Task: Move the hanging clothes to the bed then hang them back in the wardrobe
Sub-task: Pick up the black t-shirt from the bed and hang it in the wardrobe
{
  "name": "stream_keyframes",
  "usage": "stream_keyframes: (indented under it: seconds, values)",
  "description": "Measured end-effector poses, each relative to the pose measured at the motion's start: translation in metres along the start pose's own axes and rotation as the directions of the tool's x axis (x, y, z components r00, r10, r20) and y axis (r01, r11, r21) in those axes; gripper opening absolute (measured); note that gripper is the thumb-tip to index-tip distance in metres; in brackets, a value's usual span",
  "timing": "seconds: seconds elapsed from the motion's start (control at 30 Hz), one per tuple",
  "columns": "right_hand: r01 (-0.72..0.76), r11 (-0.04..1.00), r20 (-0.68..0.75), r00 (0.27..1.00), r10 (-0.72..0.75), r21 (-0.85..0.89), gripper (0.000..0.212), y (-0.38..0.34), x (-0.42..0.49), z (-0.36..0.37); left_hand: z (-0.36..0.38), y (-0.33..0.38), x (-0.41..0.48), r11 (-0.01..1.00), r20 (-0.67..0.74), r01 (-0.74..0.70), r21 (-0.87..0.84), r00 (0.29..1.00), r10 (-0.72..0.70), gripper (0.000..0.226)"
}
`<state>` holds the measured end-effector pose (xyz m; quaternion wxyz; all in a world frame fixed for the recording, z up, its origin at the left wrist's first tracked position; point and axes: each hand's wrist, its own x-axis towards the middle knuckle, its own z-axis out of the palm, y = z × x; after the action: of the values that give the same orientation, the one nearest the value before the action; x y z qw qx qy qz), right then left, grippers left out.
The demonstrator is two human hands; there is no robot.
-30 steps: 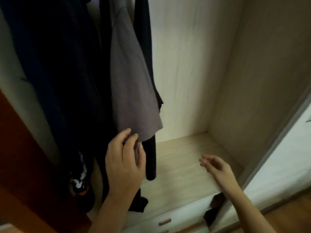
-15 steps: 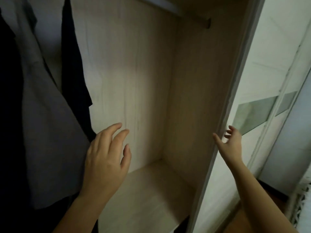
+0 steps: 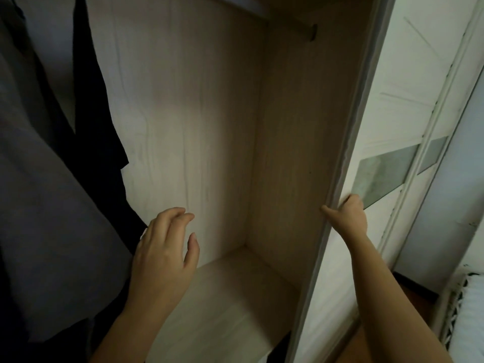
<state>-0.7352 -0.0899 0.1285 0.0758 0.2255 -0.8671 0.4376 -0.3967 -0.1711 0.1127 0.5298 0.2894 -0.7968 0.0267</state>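
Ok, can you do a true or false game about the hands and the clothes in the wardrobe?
1. The right hand grips the edge of the sliding door. True.
2. The left hand is holding a hanger. False: it is open and holds nothing, beside the grey shirt.
3. The clothes hang on the left side of the wardrobe. True.
4. The right part of the wardrobe is full of clothes. False: nothing hangs there; only bare wood and the rail show.
5. A dark garment hangs behind the grey shirt. True.
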Motion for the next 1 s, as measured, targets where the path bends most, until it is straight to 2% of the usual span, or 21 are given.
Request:
stream_keyframes:
  seconds: [0.2,0.4,0.53,0.67,0.83,1.0]
  values:
    - [0.077,0.996,0.004,0.997,-0.077,-0.051,0.054,-0.018,-0.044,0.002,-0.023,0.004,-0.016,1.000,0.015,0.017,0.013,1.000,-0.017,0.033]
    - [0.123,0.992,0.005,0.992,-0.123,-0.031,0.053,-0.048,-0.112,0.006,-0.081,0.007,-0.038,0.998,0.023,0.033,0.052,0.999,-0.034,0.029]
    - [0.162,0.987,-0.004,0.987,-0.163,-0.019,0.053,-0.071,-0.164,0.008,-0.129,0.008,-0.059,0.990,0.014,-0.032,0.139,0.999,0.030,0.025]
    - [0.206,0.979,-0.001,0.979,-0.206,-0.010,0.055,-0.094,-0.215,0.012,-0.175,0.002,-0.083,0.975,-0.086,-0.040,0.217,0.995,0.060,0.023]
    - [0.295,0.955,0.016,0.955,-0.295,0.027,0.061,-0.114,-0.278,0.017,-0.218,-0.006,-0.109,0.946,-0.203,-0.048,0.321,0.972,0.119,0.030]
    - [0.395,0.918,0.039,0.917,-0.397,0.036,0.066,-0.134,-0.334,0.018,-0.247,-0.028,-0.129,0.918,-0.331,0.050,0.393,0.939,0.090,0.042]
